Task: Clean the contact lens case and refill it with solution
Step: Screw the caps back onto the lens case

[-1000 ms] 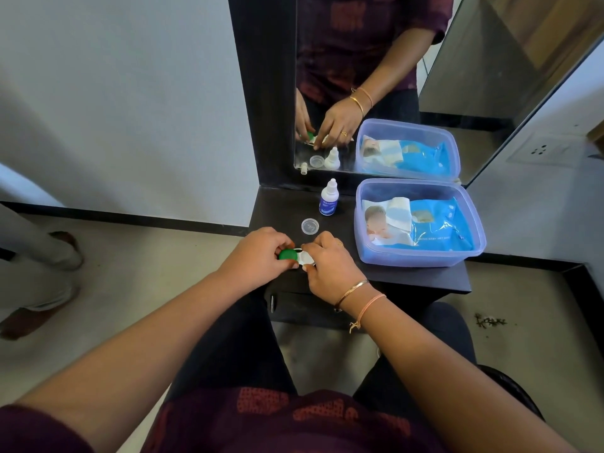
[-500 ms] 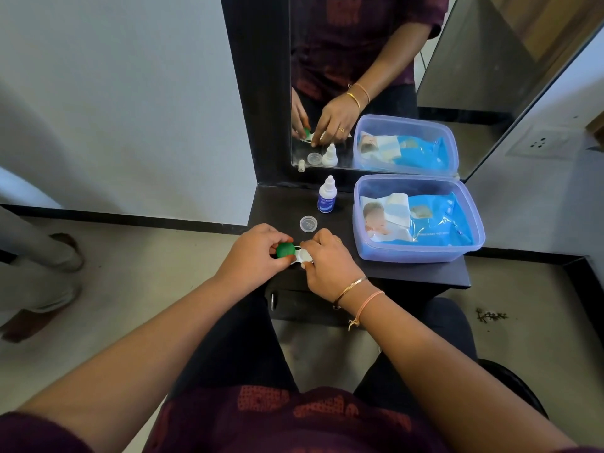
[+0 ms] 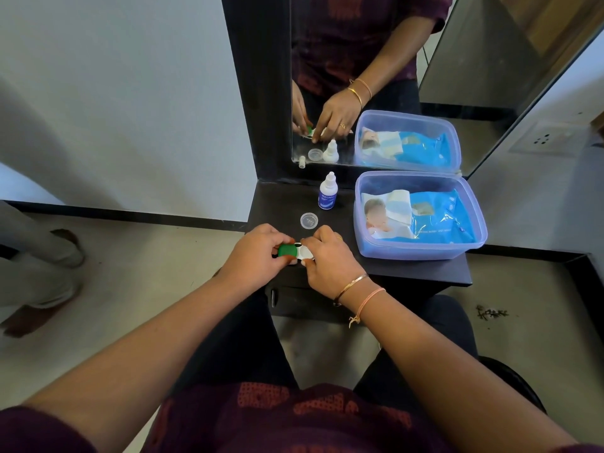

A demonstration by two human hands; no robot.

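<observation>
The white contact lens case (image 3: pixel 303 252) lies near the front edge of the dark shelf (image 3: pixel 277 204). My left hand (image 3: pixel 258 256) pinches its green cap (image 3: pixel 287 250) on the case's left side. My right hand (image 3: pixel 327 256) holds the case's right end, fingers curled around it. A clear round cap (image 3: pixel 309 220) lies loose on the shelf just behind my hands. The small white solution bottle (image 3: pixel 327 191) with a blue label stands upright further back, capped.
A translucent plastic box (image 3: pixel 470 246) holding a blue pack of wet wipes (image 3: pixel 434 220) fills the shelf's right side. A mirror (image 3: pixel 376 44) stands behind the shelf. Another person's feet (image 3: pixel 39 289) are on the floor at left.
The hands stay on the case; the left hand's fingers have shifted slightly around the green cap. The view has drifted a little.
</observation>
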